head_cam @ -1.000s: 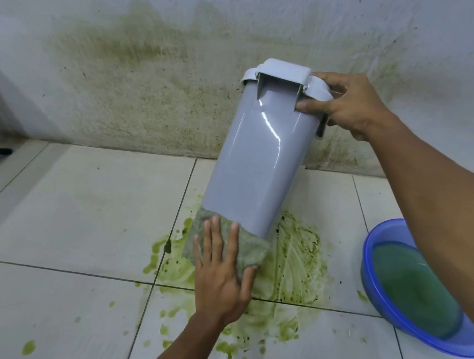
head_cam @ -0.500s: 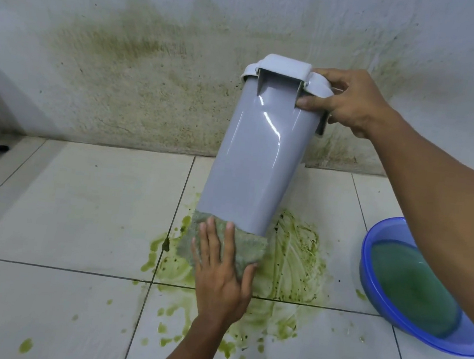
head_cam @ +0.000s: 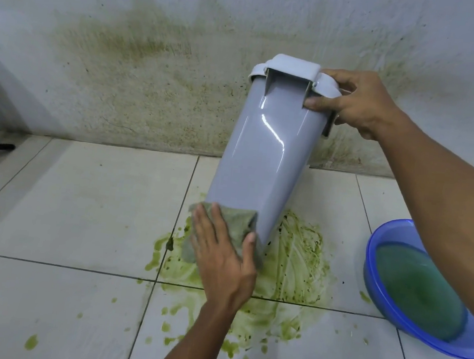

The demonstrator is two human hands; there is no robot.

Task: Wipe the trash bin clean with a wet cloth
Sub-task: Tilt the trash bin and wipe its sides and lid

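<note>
Trash bin (head_cam: 258, 158): grey, centre of the frame, tilted with its lidded top leaning toward the upper right and its base low over the floor.
Cloth (head_cam: 232, 225): grey-green, pressed against the bin's lower end.
Left hand (head_cam: 223, 254): lower centre, fingers spread flat — palm holding the cloth to the bin.
Right hand (head_cam: 355, 101): upper right, fingers curled over the bin's rim, thumb on its side.
Green smear (head_cam: 294, 267): spread over the floor tiles under the bin.
Blue basin (head_cam: 423, 289): right edge — holds greenish water.
Wall (head_cam: 152, 82): white, stained green behind the bin.
</note>
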